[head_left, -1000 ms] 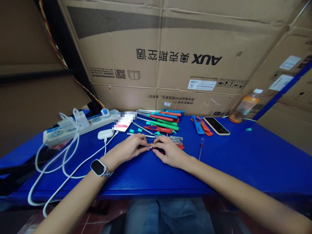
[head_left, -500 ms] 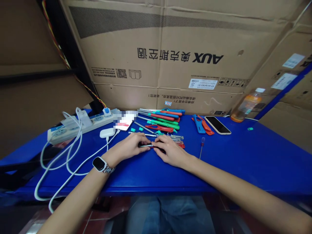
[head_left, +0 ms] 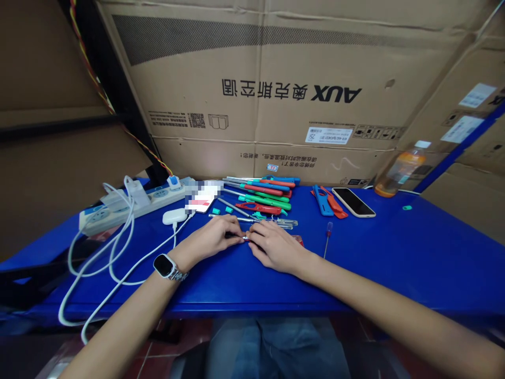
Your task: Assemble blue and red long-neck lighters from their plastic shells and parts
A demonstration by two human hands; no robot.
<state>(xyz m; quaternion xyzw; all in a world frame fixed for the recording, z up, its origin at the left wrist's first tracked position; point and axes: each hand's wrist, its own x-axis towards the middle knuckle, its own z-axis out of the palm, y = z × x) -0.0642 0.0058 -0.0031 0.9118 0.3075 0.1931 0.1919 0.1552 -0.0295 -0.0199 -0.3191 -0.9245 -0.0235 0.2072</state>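
**Both hands pinched on one thin metal tool, low over the blue table.**
The left hand [head_left: 211, 239] and right hand [head_left: 276, 246] met fingertip to fingertip, each closed on the metal tool [head_left: 245, 238]; only a short silver section showed between them, the rest hidden under the fingers. The table [head_left: 394, 252] lay directly beneath the grip. Just beyond the grip lay a row of coloured screwdrivers [head_left: 264, 197]. Right of the grip lay a small screwdriver [head_left: 326, 237]; farther right and beyond, a phone [head_left: 353, 202]. Left of the grip sat a white charger [head_left: 174, 216].

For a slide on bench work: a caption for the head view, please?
Left hand and right hand pinch a small metal piece over a blue table, beside coloured screwdrivers, phone, power strip.
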